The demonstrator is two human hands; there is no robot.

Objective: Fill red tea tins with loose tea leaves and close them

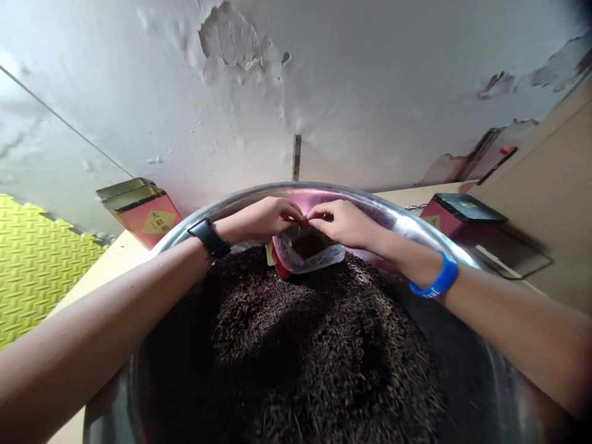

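Observation:
A red tea tin [280, 264] sits tilted on a heap of dark loose tea leaves [305, 333] inside a big round metal basin [277, 187]. Clear plastic bag [319, 264] lines the tin and folds out over its rim. At the tin's far side, my left hand [264, 217], with a black watch on its wrist, pinches the bag's edge between thumb and fingers. Close beside it, my right hand [345, 223], wearing a blue wristband, pinches the same edge. The fingertips nearly meet. What lies deep inside the bag is in shadow.
Left of the basin stands a pink-red tin [150, 219] with a yellow label. Another red tin [456, 222] with a dark lid is on the right. The basin rests on a pale table [87, 277] by a peeling wall [185, 111]. Yellow foam matting [41, 265] lies left.

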